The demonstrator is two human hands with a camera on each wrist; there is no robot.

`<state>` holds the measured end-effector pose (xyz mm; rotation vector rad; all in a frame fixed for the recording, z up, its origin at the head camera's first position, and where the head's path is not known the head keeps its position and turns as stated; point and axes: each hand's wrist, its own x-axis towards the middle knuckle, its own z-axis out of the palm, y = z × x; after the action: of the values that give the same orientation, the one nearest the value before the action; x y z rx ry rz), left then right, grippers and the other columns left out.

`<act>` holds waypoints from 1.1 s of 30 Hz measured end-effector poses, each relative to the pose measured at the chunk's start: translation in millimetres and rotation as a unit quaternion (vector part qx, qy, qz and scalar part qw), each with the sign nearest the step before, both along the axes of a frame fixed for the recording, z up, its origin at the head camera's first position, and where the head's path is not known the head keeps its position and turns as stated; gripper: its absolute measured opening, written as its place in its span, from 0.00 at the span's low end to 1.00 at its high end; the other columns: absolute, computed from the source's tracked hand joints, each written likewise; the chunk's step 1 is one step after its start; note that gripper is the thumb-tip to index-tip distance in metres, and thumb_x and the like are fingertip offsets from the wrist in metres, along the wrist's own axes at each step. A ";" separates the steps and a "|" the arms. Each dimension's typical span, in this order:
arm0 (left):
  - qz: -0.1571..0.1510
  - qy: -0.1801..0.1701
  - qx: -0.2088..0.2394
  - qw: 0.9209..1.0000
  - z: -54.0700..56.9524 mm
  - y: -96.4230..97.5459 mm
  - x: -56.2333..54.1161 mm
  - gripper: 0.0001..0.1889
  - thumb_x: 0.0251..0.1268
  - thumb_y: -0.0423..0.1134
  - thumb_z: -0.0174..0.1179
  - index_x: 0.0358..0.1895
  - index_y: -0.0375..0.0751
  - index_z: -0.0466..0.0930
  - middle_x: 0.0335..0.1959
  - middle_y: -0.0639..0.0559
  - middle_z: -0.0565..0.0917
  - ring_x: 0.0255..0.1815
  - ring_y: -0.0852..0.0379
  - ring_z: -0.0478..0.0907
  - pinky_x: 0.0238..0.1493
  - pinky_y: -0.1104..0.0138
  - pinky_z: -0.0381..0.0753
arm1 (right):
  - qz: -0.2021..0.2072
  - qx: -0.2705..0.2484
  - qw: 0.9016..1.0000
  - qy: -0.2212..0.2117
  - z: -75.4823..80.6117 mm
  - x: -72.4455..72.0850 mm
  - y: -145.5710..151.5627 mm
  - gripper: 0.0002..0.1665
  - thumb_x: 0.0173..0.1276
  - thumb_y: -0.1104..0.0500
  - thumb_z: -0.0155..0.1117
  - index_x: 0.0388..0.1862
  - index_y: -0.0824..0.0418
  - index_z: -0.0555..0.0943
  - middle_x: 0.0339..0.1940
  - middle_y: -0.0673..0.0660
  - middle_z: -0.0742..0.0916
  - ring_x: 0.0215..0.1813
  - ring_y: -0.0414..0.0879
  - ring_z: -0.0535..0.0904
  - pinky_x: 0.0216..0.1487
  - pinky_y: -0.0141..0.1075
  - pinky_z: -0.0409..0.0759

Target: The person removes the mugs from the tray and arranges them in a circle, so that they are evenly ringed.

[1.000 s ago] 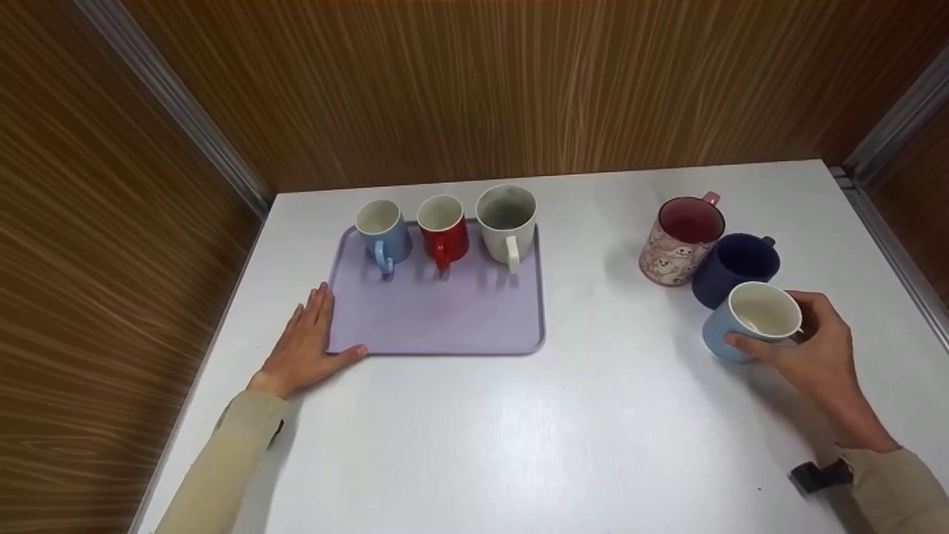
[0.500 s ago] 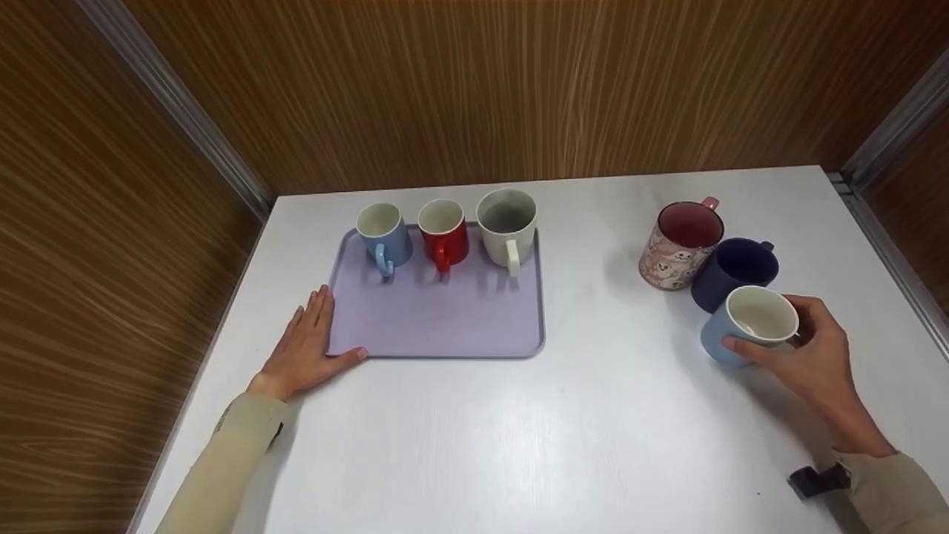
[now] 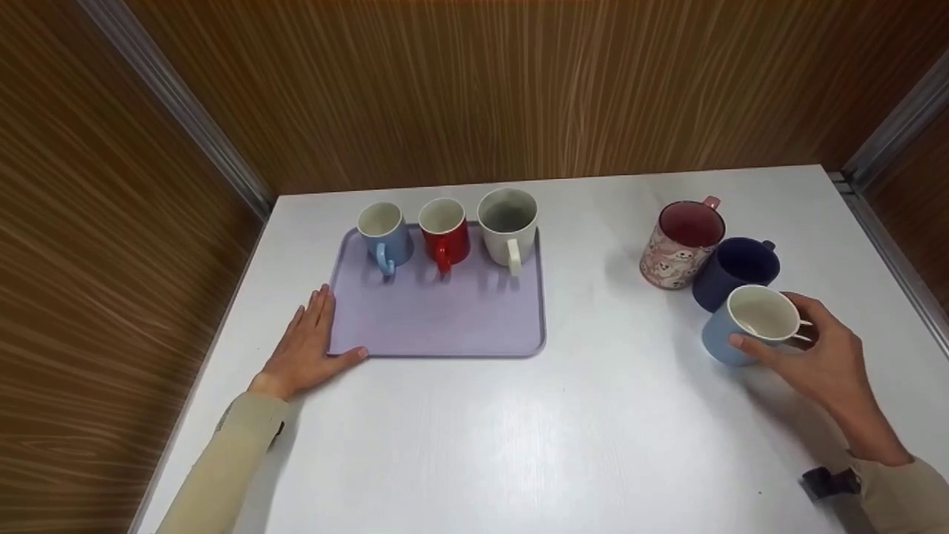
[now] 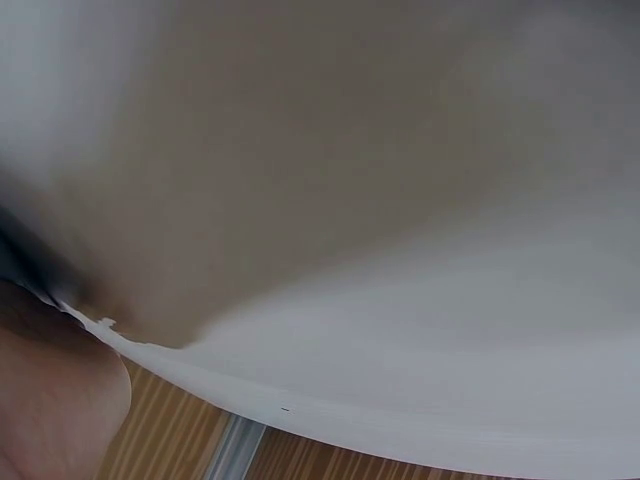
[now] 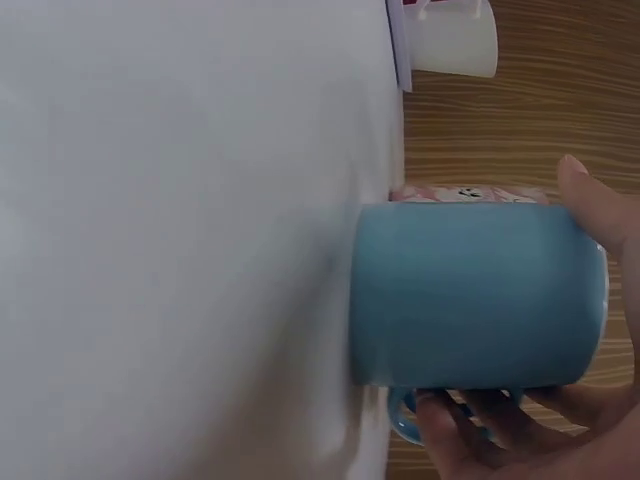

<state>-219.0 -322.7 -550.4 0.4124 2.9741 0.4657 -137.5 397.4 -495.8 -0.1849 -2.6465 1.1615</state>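
Note:
At the right of the head view, my right hand [image 3: 823,360] holds a light blue mug [image 3: 723,337] with a white inside. The thumb lies on its near side, and the fingers are at the handle side, as the right wrist view shows. The mug [image 5: 475,295] stands upright on the table. My left hand [image 3: 300,345] lies flat with straight fingers at the near left corner of a lilac tray [image 3: 437,326]. Along the tray's far edge stand a smaller blue mug [image 3: 393,247], a red mug [image 3: 450,245] and a white mug [image 3: 511,241], handles toward me.
Just behind the held mug stand a navy mug [image 3: 719,282] and a pink patterned mug [image 3: 671,256], close together. The white table [image 3: 519,437] ends at wood-grain panels [image 3: 474,89] at the back and left.
The right hand has shifted slightly right, and the light blue mug's handle now shows between thumb and fingers. The mug stays in about the same place. My left hand has not moved.

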 end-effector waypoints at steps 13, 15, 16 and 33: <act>0.008 -0.005 -0.001 1.000 -3.0 -3.1 5.3 0.67 0.66 0.77 0.58 0.87 0.30 0.37 0.90 0.38 0.37 0.91 0.40 0.33 0.89 0.43 0.38 | -0.012 0.080 0.992 0.097 38.7 -0.5 -15.8 0.52 0.49 0.54 0.91 0.70 0.69 0.78 0.59 0.71 0.85 0.49 0.15 0.67 0.47 0.09 0.63; 0.007 -0.005 -0.001 1.000 -2.3 -3.5 4.8 0.67 0.67 0.77 0.58 0.87 0.30 0.36 0.90 0.38 0.37 0.91 0.40 0.33 0.89 0.43 0.37 | 0.005 0.076 0.990 0.122 45.7 -3.8 -23.8 0.50 0.48 0.57 0.91 0.69 0.69 0.79 0.58 0.70 0.86 0.50 0.14 0.67 0.48 0.09 0.63; 0.008 -0.005 -0.001 1.000 -1.9 -3.8 4.5 0.67 0.67 0.78 0.58 0.87 0.30 0.36 0.90 0.38 0.36 0.91 0.40 0.33 0.89 0.43 0.37 | 0.016 0.072 0.988 0.135 49.1 -5.8 -28.4 0.49 0.48 0.59 0.91 0.68 0.69 0.80 0.58 0.70 0.86 0.50 0.14 0.68 0.49 0.09 0.64; 0.010 -0.009 -0.008 1.000 -0.7 -1.2 -1.5 0.67 0.66 0.79 0.56 0.87 0.31 0.34 0.90 0.39 0.35 0.91 0.42 0.31 0.89 0.45 0.36 | 0.177 0.036 0.970 0.161 72.3 -44.8 -125.1 0.34 0.61 0.58 0.84 0.64 0.63 0.82 0.53 0.60 0.89 0.53 0.42 0.82 0.52 0.17 0.74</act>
<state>-220.5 -323.9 -551.1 0.3762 2.9652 0.4459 -182.3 272.3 -423.4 0.4683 -2.4805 1.0780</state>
